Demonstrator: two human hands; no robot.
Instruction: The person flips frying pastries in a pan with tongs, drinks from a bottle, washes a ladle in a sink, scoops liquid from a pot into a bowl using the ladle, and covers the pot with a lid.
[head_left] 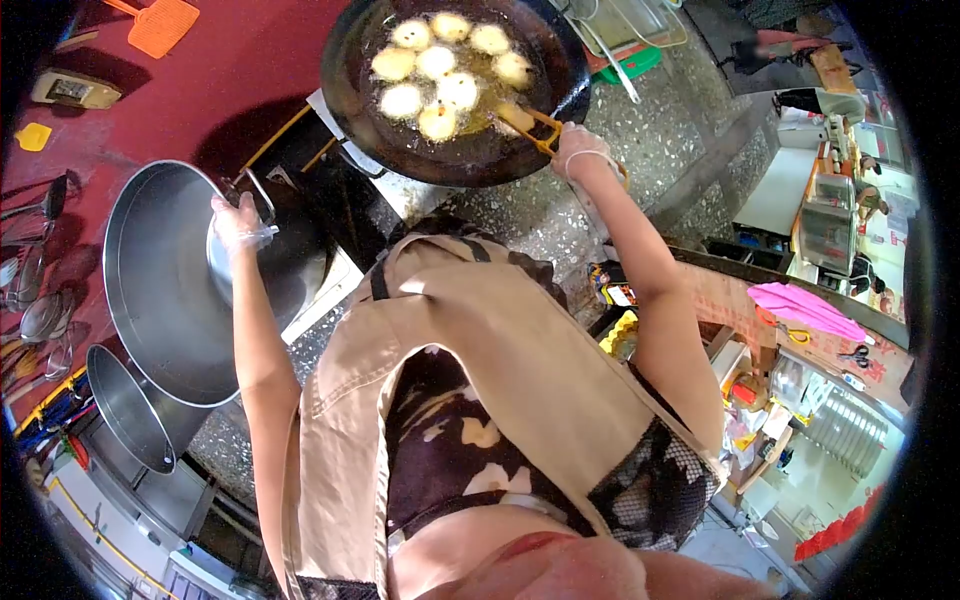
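In a wide black wok [350,145], several pale round fritters [457,92] float in bubbling oil. My right hand [585,152], in a clear plastic glove, is closed around yellow-orange tongs [543,135]. The tongs' tips reach into the oil at the wok's right side, against one fritter [515,119]; whether they pinch it is unclear. My left hand [240,222], also gloved, is closed at the right rim of a large metal bowl [165,285], left of the wok. Beside those fingers rises a metal handle [262,195]; what it belongs to is partly hidden.
A second metal bowl [130,410] sits lower left. Ladles and strainers [45,310] line the red surface [230,60] at far left, with an orange fly swatter [163,27] above. Behind the wok lies a green object [630,65]. Pink cloth [808,310] and scissors [857,356] are on the right.
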